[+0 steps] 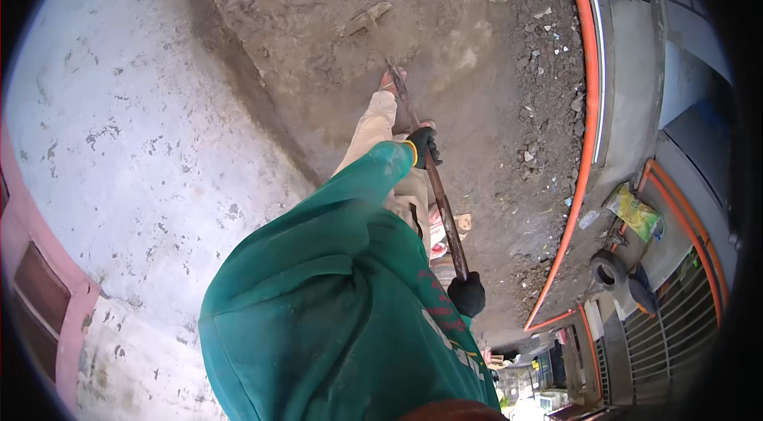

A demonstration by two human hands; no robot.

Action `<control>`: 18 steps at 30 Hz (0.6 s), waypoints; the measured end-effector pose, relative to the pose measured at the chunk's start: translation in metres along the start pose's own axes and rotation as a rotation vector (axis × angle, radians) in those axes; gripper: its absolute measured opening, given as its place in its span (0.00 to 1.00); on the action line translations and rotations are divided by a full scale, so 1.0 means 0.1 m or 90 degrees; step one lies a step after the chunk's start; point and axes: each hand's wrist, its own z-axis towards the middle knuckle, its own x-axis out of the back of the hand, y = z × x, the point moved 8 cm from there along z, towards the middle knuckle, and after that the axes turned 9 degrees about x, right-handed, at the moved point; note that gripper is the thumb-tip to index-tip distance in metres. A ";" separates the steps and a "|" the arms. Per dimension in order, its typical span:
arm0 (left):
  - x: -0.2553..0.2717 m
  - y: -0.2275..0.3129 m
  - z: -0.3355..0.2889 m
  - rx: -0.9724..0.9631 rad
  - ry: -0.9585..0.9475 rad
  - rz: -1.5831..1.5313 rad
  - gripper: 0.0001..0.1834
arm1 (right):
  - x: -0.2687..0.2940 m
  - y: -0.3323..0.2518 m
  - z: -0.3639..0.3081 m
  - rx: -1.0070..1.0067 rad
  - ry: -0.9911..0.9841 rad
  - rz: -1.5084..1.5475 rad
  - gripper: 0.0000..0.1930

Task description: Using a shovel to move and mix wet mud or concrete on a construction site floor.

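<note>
Green shirt (310, 318); left hand (424, 147), right hand (466, 294) gripping handle (446, 213).
Soil (469, 95) seemingly part-worked; rubble (540, 71) remains beside pipe (591, 55).

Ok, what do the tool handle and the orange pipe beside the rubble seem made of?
Tool handle: probably wood, from its mottled brown, worn surface with slight sheen; coated metal is possible.
Orange pipe: likely plastic, smooth and evenly coloured.

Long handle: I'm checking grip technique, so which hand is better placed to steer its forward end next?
Probably the left hand. It grips the long handle partway along, farther forward, while the right hand holds the rear end, close to the green hoodie.
</note>
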 end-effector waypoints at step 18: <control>0.86 0.79 0.00 -0.127 0.186 0.057 0.10 | -0.95 -0.45 0.06 0.065 -0.048 0.207 0.12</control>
